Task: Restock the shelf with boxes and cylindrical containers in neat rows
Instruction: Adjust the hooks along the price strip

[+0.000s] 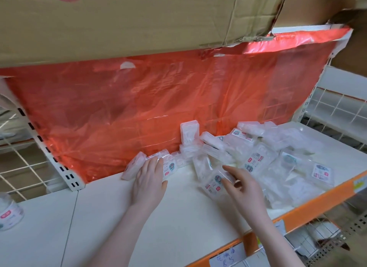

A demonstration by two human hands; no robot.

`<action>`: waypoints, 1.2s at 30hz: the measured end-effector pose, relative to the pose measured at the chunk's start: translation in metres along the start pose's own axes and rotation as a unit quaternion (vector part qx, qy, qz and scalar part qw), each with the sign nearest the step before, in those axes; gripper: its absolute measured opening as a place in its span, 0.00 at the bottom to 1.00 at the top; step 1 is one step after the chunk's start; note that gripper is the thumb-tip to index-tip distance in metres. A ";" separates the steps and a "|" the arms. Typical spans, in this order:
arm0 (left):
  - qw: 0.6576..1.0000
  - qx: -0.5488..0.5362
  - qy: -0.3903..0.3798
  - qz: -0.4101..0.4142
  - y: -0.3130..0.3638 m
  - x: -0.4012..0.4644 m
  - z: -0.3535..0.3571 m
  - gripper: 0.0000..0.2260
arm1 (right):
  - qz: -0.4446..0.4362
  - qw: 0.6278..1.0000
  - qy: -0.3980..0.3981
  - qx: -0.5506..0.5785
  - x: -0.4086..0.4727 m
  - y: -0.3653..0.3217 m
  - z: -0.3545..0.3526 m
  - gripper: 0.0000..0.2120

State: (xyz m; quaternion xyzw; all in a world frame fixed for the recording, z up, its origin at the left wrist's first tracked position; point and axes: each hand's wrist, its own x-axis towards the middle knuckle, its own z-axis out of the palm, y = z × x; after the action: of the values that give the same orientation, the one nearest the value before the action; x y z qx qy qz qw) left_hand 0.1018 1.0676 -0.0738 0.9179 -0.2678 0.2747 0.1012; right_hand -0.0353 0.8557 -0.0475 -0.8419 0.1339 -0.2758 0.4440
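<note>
Bare shelf (158, 217) lies left; piled boxes (268, 163) crowd right.

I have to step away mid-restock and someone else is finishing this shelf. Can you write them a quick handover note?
Left hand: fingers resting flat on the short row of clear plastic boxes started along the red plastic sheet at the back.
Right hand: fingers spread, touching a clear labelled box at the edge of the loose pile; not gripping it.
Done: only a few boxes lined up at the back of the white shelf.
Left: most boxes lie jumbled on the right; a cylindrical clear container stands at far left.
</note>
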 end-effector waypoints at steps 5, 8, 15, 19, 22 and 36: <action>1.000 0.024 0.001 -0.016 0.004 0.004 0.006 0.40 | -0.037 0.997 0.013 -0.074 0.008 -0.002 0.012 0.13; 0.999 0.041 0.011 -0.027 0.004 0.005 0.007 0.39 | -0.037 0.991 0.006 -0.132 0.012 -0.003 0.024 0.16; 0.995 0.080 0.043 -0.029 0.002 0.010 0.010 0.33 | -0.020 0.987 -0.013 -0.158 0.008 -0.015 0.045 0.20; 0.994 0.094 0.050 -0.015 -0.003 0.010 0.013 0.33 | -0.008 0.978 -0.045 -0.201 0.007 -0.012 0.051 0.35; 0.995 0.084 0.055 0.011 -0.006 0.010 0.015 0.35 | -0.017 0.973 -0.060 -0.223 0.006 -0.007 0.051 0.39; 0.994 0.106 0.011 0.012 0.004 0.021 0.008 0.40 | 0.018 0.978 -0.088 -0.188 0.005 -0.005 0.034 0.40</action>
State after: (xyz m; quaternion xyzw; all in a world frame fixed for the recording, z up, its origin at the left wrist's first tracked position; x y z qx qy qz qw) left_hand 0.1180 1.0529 -0.0689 0.9170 -0.2473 0.3128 0.0023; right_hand -0.0114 0.8792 -0.0571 -0.9289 0.1592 -0.1623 0.2925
